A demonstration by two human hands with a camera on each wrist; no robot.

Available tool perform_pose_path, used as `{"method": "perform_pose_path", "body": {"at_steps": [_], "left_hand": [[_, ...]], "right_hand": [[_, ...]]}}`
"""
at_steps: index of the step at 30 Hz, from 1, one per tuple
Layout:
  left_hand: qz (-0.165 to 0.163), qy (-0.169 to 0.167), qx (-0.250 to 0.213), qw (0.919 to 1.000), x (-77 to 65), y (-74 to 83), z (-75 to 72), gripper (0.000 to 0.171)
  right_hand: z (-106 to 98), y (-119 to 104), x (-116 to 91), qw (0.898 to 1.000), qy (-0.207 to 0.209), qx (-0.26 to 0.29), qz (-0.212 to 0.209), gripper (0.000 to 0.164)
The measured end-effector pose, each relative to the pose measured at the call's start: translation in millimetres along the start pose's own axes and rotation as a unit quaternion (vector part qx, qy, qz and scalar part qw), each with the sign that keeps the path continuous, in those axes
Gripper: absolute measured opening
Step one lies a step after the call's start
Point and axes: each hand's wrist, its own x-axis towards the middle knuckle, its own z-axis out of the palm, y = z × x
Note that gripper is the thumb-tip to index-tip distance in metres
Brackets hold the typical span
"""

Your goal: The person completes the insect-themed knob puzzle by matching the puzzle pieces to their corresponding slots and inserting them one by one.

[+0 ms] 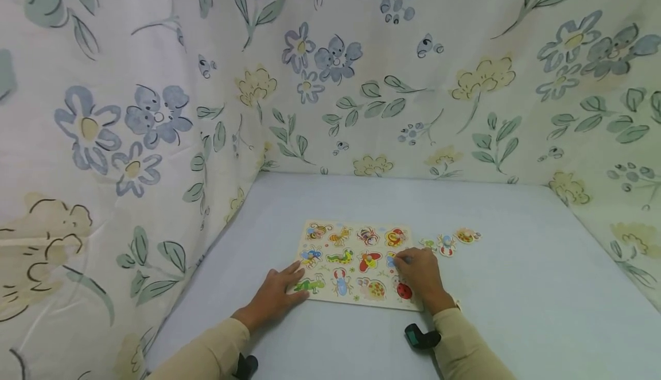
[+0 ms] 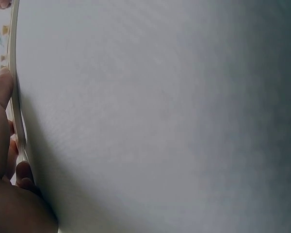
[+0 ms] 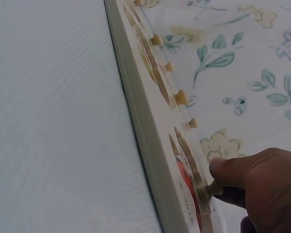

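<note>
A wooden insect puzzle board [image 1: 325,268] lies flat, with knobbed insect pieces across it. My left hand [image 1: 273,294] rests at its lower left corner, the thumb along the near edge and the fingers extended at the left side. In the left wrist view, the left thumb [image 2: 2,90] touches the board's edge. On the right side, my right hand [image 1: 424,276] pinches a blue insect piece [image 1: 392,260] in the middle row, partly hidden by the fingers. Just below it is a red ladybug piece [image 1: 404,291]. In the right wrist view, thumb and finger meet at a wooden knob [image 3: 214,188].
Beyond the board's right side lie loose pieces: a green one [image 1: 427,244], a blue and red beetle [image 1: 446,245] and a yellow-red spotted bug [image 1: 467,235]. All sit on a white table [image 1: 516,288]. Floral cloth [image 1: 361,127] hangs behind and along the sides.
</note>
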Motion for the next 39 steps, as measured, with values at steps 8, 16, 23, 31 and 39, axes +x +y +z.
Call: {"method": "perform_pose_path", "body": {"at_steps": [8, 16, 23, 31, 39], "left_hand": [[-0.010, 0.000, -0.006, 0.9999, 0.9, -0.1, 0.7, 0.065], [-0.007, -0.007, -0.003, 0.9999, 1.3, -1.4, 3.4, 0.065], [-0.003, -0.001, 0.003, 1.0000, 1.0, -0.8, 1.6, 0.067], [0.008, 0.000, -0.002, 1.0000, 0.5, -2.5, 1.3, 0.066], [0.007, -0.001, -0.004, 1.0000, 2.6, -6.1, 3.0, 0.066]], "right_hand": [[-8.1, -0.7, 4.9, 0.998, 0.003, 0.035, 0.061, 0.020], [-31.7, 21.0, 18.5, 0.997, 0.018, 0.003, 0.076, 0.021], [-49.7, 38.1, 28.5, 0.994, -0.049, 0.000, 0.103, 0.027], [-52.9, 46.0, 30.7, 0.990, -0.088, -0.035, 0.107, 0.023], [-44.4, 52.5, 30.4, 0.989, -0.089, -0.051, 0.107, 0.016]]}}
